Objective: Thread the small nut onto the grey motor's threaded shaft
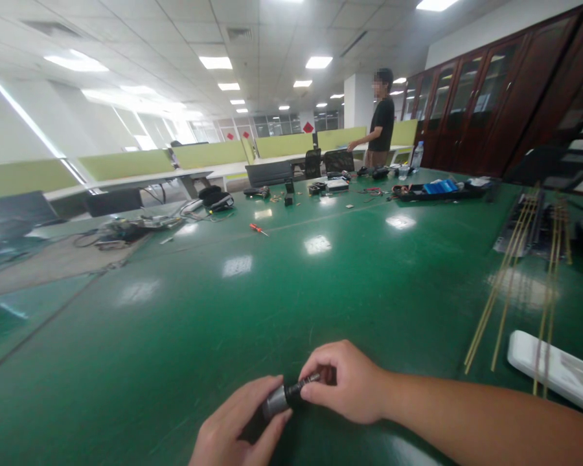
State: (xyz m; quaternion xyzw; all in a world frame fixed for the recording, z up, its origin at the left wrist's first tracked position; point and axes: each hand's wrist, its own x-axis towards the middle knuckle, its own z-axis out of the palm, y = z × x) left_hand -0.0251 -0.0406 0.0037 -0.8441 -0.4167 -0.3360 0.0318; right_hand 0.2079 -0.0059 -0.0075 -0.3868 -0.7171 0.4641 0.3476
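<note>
Left hand (240, 421) grips silver cylinder (275, 404), right hand (344, 382) pinches dark narrow shaft (296, 389) at cylinder's end; can't tell if joined. Both pieces at near side of green desk (175, 323). Red-handled screwdriver (257, 228) farther back, white object (561, 370) off right.

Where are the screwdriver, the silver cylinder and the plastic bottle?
Screwdriver (256, 228), head view: on its orange handle.
Silver cylinder (276, 402), head view: on its side.
Plastic bottle (418, 155), head view: on its body.
</note>
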